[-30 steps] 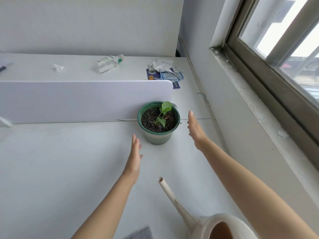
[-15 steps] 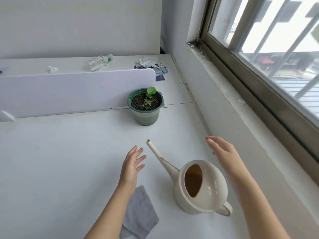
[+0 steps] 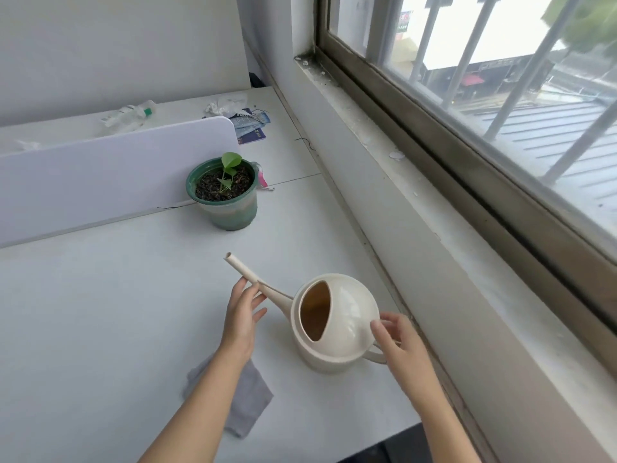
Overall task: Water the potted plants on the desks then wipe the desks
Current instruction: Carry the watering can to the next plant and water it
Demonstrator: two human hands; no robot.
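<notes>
A cream watering can [image 3: 347, 315] stands on the white desk [image 3: 100, 312], its long spout [image 3: 253, 279] pointing up and left toward a green pot [image 3: 230, 212] with a small green seedling [image 3: 228, 167]. My left hand [image 3: 242, 319] lies against the spout from below, fingers nearly straight. My right hand [image 3: 399, 339] is at the back of the can, fingertips on its dome just above the handle [image 3: 374, 356]. A grey cloth [image 3: 252, 407] lies on the desk, partly under my left forearm.
A white divider panel [image 3: 100, 172] stands behind the pot. On the far desk lie a plastic bottle [image 3: 130, 115], crumpled paper and blue cards [image 3: 252, 125]. A wall, sill [image 3: 417, 182] and barred window run along the right. The desk's front edge is near my arms.
Both hands pulled back from the pot to the watering can. My left hand now touches the spout and my right hand reaches the can's back. The view swung right.
</notes>
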